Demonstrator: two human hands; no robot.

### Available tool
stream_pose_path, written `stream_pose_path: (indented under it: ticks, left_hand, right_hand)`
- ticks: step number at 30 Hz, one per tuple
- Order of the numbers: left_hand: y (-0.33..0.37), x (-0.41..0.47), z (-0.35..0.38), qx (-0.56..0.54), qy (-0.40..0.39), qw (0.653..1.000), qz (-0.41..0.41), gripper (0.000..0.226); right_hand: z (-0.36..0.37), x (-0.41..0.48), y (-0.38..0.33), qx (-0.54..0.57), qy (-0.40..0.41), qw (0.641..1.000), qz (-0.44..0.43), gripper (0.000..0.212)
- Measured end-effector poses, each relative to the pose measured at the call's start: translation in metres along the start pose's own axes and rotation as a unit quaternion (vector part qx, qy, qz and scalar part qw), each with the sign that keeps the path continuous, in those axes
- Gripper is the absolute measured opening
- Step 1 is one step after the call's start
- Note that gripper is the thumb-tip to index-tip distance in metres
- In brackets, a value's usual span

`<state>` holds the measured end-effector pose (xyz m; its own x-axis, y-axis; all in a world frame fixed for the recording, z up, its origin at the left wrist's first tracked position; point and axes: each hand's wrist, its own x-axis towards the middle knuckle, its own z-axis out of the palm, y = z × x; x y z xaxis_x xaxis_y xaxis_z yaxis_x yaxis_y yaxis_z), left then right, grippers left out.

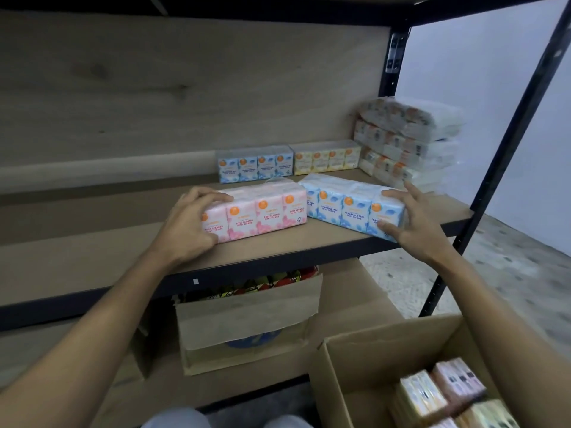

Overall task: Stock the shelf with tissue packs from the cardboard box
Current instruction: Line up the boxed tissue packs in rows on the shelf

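A pink rose-scented tissue pack (262,211) stands near the front of the wooden shelf (92,261), and my left hand (191,223) grips its left end. Beside it on the right lies a blue fragrance-free tissue pack (346,205), turned at an angle, with my right hand (408,217) wrapped around its right end. Behind them, a second blue pack (256,165) and a yellow pack (327,159) line the back. The open cardboard box (364,366) at the lower right holds several more packs (441,393).
A stack of white plastic-wrapped tissue bundles (408,140) fills the shelf's back right corner. Black metal uprights (506,156) frame the right side. On the lower shelf stands another cardboard box (247,319) with colourful items. Speckled floor shows at right.
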<state>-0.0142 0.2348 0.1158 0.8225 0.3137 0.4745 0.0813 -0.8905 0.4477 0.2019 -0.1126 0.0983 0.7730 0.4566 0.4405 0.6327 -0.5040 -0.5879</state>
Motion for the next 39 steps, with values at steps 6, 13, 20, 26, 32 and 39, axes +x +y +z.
stream_pose_path:
  ticks: [6, 13, 20, 26, 32, 39]
  left_hand:
    - [0.017, -0.001, -0.003, 0.033, 0.002, 0.999, 0.000, 0.073]
    - [0.023, 0.011, 0.014, 0.119, 0.003, 0.992, 0.039, 0.069]
    - [0.016, 0.014, 0.025, 0.224, 0.000, 0.974, 0.044, 0.065]
    - [0.009, 0.017, 0.026, 0.230, 0.024, 0.971, 0.064, 0.060]
    - [-0.004, 0.027, 0.026, 0.223, 0.023, 0.972, 0.073, 0.063]
    - [-0.015, 0.042, 0.030, 0.225, 0.019, 0.972, 0.070, 0.070]
  right_hand:
    - [-0.001, 0.000, -0.036, -0.112, 0.087, 0.988, -0.057, 0.058]
    - [0.036, 0.017, -0.073, -0.231, 0.057, 0.967, -0.088, 0.063]
    - [0.055, 0.033, -0.056, -0.356, 0.012, 0.934, -0.024, 0.076]
    - [0.052, 0.038, -0.044, -0.366, 0.028, 0.928, -0.064, 0.073]
    - [0.045, 0.053, -0.021, -0.330, 0.029, 0.936, -0.118, 0.071]
    - [0.037, 0.079, -0.001, -0.291, -0.008, 0.949, -0.120, 0.069]
